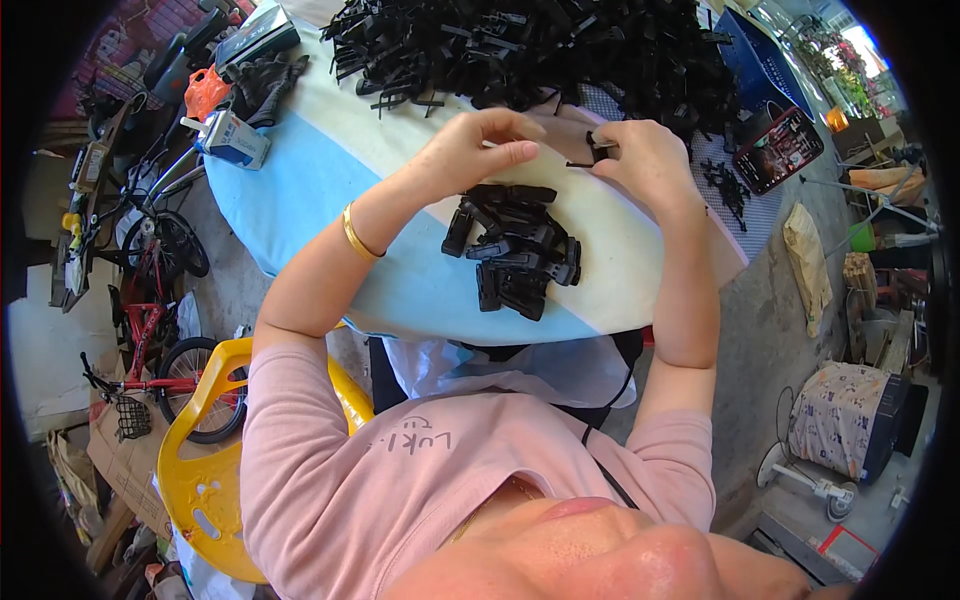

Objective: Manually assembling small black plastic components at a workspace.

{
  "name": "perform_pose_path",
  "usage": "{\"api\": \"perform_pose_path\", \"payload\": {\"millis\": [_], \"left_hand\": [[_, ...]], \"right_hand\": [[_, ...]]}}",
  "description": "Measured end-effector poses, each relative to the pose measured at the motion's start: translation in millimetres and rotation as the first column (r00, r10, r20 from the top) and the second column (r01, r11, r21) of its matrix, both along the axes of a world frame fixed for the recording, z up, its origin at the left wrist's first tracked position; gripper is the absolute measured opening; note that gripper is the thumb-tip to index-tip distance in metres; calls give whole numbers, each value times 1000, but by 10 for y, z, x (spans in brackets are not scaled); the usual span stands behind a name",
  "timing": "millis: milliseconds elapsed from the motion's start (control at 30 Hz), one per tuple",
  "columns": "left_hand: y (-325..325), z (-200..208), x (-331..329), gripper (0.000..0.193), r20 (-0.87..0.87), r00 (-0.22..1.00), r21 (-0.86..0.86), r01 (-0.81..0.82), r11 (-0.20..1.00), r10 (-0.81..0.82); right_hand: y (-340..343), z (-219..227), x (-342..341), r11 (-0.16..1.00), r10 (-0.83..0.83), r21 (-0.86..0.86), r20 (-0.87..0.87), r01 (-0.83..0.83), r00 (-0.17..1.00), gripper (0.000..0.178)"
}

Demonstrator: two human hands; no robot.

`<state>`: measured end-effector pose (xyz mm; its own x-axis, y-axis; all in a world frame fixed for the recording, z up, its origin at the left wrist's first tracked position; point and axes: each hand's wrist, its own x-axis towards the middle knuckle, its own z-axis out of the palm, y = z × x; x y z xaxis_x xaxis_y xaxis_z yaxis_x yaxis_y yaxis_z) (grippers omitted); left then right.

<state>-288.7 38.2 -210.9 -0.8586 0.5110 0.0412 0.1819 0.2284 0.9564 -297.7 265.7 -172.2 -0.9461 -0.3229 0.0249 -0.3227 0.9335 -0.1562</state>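
Pinching a small black plastic clip (600, 150) between thumb and fingertips, the right hand (648, 160) hovers over the far side of the table (300, 180), fingers curled in tight around the piece. And the left hand (475, 150) sits just beside it, thumb and forefinger bent toward each other with the remaining fingers stretched out flat toward the clip; whether it actually has hold of anything, I cannot tell from this angle. A gold bangle (357, 235) rings that left wrist.

Down below both hands, right in the middle of the pale cloth, lies a small heap of finished black clips (515, 250), stacked loosely, touching one another. Up at the far edge, a much bigger tangled pile of black plastic parts (540, 50) sprawls across the tabletop, loose, not held in any box or tray that I can see.

Over on the right, a phone (778, 148) with a lit screen rests near the table's rim, a few stray black bits scattered beside it. On the left end, a small blue and white box (235, 138) sits next to dark gloves (265, 85) and something orange (205, 92). A yellow plastic chair (200, 470) stands at the person's left.
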Motion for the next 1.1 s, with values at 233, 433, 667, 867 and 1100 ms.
{"api": "perform_pose_path", "payload": {"millis": [233, 433, 667, 867, 1100], "left_hand": [[6, -36, -28, 52, 110, 991, 143, -91, 986, 75], [-5, 33, -14, 65, 293, 956, 379, -85, 922, -33], [2, 112, 46, 47, 304, 942, 643, -95, 760, -140], [-34, 81, -46, 23, 517, 855, 743, -429, 514, -33], [-46, 204, -2, 30, 195, 867, 945, -40, 326, -459]], "right_hand": [[-70, -72, -74, 998, 9, -58, 53, -6, 999, 30], [-207, -29, 40, 623, 204, -776, 43, -96, 978, 26], [-442, -72, 162, 424, 329, -898, 36, -113, 944, 21], [-360, 14, 138, -14, 367, -971, 218, 239, 905, 18], [-119, 53, -43, -323, 358, -893, 191, 313, 914, 24]]}}
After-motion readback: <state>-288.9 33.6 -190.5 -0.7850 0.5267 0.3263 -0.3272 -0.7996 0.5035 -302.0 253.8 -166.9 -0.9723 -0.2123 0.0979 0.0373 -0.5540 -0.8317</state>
